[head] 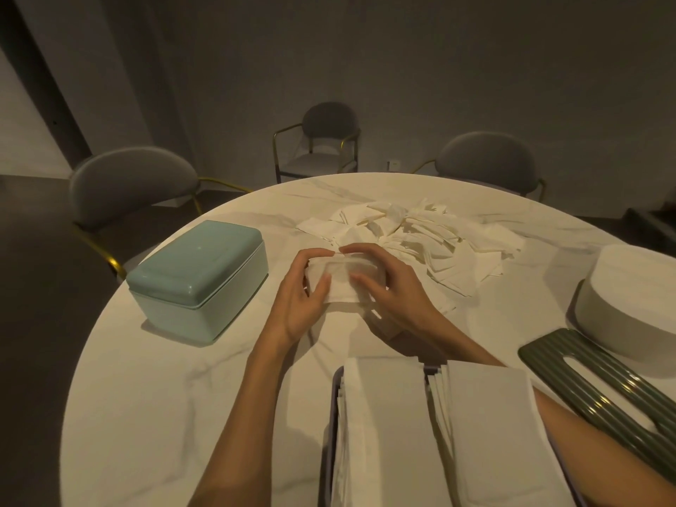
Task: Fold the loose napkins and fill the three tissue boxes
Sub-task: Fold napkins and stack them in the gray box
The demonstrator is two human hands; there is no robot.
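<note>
Our left hand (305, 294) and right hand (387, 287) pinch a thin white paper napkin (338, 278), fingers curled round its edges. We judge it could crease crooked if either grip slips.

Two hands meet over a round white table (164, 415). The left hand (305, 301) and the right hand (389, 290) both hold one white napkin (342, 283) with bent fingers. Just behind them lies a messy pile (420, 243) of napkins. A green box (197, 279) with its lid on sits to the left. Near the person, an open box (331, 433) holds two neat stacks (387, 426). A white box (629, 301) and a dark ribbed lid (600, 382) sit at the right. Three chairs (131, 177) stand behind.
</note>
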